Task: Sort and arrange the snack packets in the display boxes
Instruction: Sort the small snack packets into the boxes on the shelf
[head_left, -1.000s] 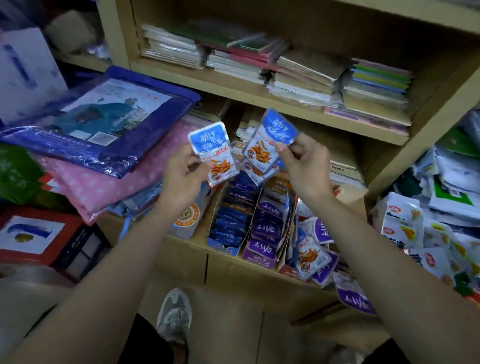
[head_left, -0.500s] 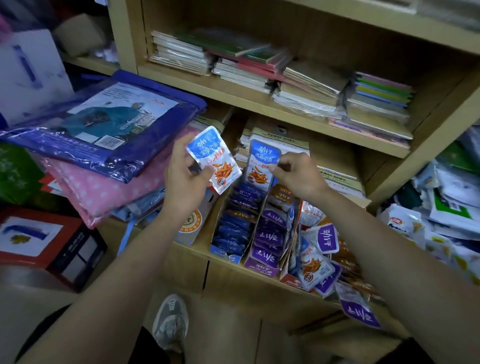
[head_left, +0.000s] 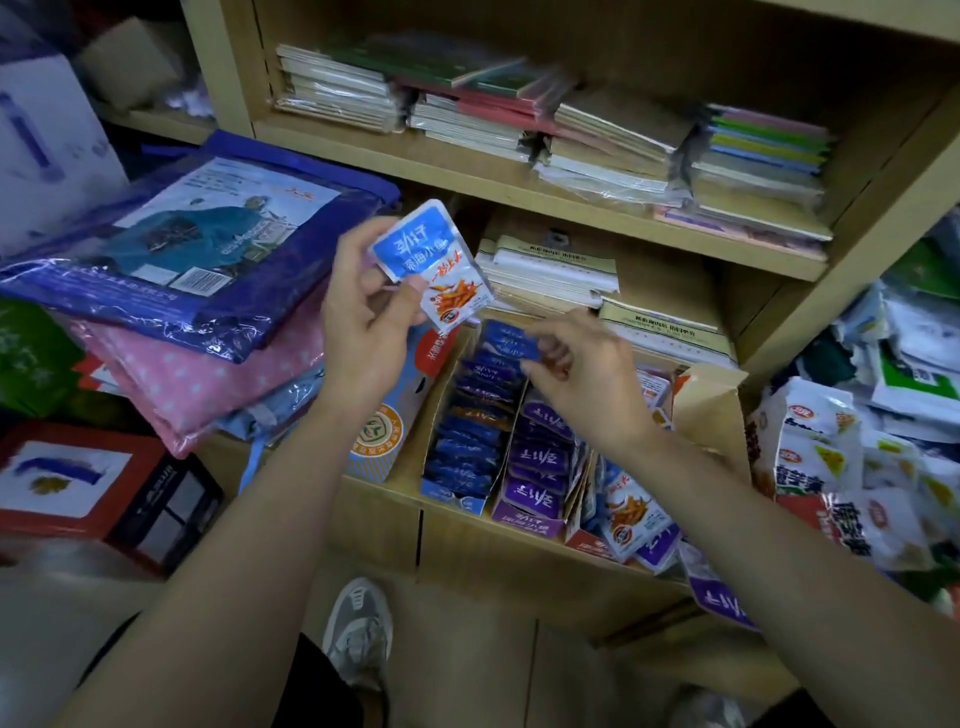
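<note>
Just left of the frame's centre, the left hand (head_left: 363, 317) is raised in front of the light wooden shelf unit (head_left: 467, 540), its thumb and curled fingers grasping a blue-and-white foil snack packet (head_left: 431, 265) with an orange picture on its lower part. The packet is tilted and held clear of the boxes below. To its right and slightly lower, the right hand (head_left: 582, 374) reaches over the blue cardboard display box (head_left: 451, 490). Its thumb and forefinger pinch a dark blue snack packet (head_left: 511, 345) at the far end of the row of like packets standing on edge in that box; this spot is slightly blurred. Touching that box on its right stands a purple cardboard display box (head_left: 527, 514) filled with a row of purple packets. Further right, a red-edged cardboard display box (head_left: 587, 540) holds a loose jumble of blue-and-white and purple packets, some spilling over its front. A pale blue carton with a round yellow emblem (head_left: 384, 431) stands just left of the blue box. At the left of the frame a blue plastic-wrapped garment pack (head_left: 208, 249) lies on top of a pink dotted plastic pack (head_left: 197, 384). Stacks of thin notebooks (head_left: 597, 135) fill the upper shelf. A heap of white snack bags (head_left: 831, 457) fills the right edge. A grey shoe (head_left: 358, 634) shows at the bottom centre.
</note>
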